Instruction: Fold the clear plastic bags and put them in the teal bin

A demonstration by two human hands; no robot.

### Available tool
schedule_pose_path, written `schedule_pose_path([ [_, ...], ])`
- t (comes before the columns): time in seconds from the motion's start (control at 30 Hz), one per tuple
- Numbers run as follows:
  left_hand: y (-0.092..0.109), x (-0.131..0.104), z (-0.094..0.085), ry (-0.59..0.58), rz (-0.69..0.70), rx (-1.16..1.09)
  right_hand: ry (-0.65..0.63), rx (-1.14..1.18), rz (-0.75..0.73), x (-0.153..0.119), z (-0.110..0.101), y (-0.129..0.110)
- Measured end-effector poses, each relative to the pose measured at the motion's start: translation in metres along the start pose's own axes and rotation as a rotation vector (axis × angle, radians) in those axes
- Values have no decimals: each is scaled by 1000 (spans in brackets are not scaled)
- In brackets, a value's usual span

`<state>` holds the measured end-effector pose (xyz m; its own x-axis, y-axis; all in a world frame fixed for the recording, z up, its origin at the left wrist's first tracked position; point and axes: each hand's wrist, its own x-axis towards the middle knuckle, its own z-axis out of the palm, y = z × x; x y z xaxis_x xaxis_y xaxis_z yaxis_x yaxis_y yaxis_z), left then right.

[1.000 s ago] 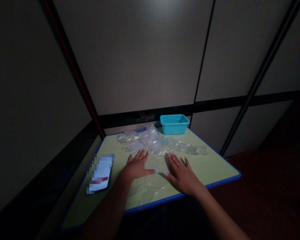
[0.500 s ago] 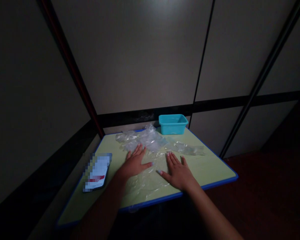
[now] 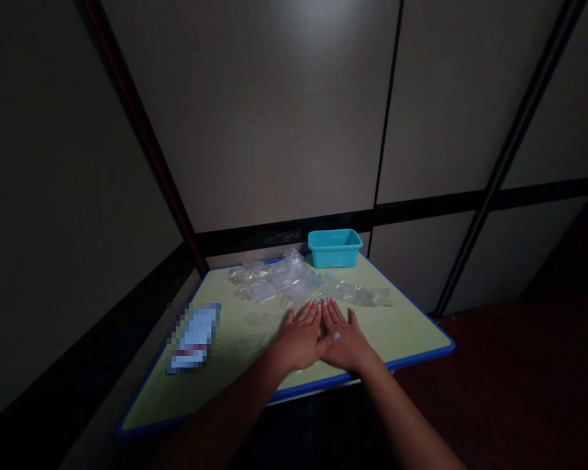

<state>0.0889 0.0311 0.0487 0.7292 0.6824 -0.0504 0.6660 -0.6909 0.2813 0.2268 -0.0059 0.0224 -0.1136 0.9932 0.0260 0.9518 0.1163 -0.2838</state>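
Observation:
My left hand (image 3: 301,336) lies flat on a thin clear plastic bag (image 3: 262,321) near the table's front edge. Beside it, my right hand (image 3: 343,339) is also flat, palm down, and the two touch, with the left thumb over the right hand. Neither hand grips anything. Beyond my fingertips, crumpled clear plastic bags (image 3: 284,277) are heaped at the back of the table, and another clear plastic piece (image 3: 365,294) stretches to the right.
The pale green table (image 3: 411,326) has a blue edge. A turquoise basket (image 3: 336,253) stands at its back right. On the left lies a phone (image 3: 195,338), partly pixelated. Wall panels rise behind the table.
My left hand has moved right across the plastic and now meets my right hand. The view has shifted slightly.

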Motion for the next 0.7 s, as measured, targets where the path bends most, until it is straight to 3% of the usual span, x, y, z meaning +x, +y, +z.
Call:
schedule_pose_path([
  [0.2,-15,1,-4,-21,39,62,17,61,8,0,2,1],
  [0.47,-20,3,15,1,156,65,30,-27,21,3,9,4],
  [0.7,-20,3,18,-12,106,67,4,-47,21,3,7,3],
])
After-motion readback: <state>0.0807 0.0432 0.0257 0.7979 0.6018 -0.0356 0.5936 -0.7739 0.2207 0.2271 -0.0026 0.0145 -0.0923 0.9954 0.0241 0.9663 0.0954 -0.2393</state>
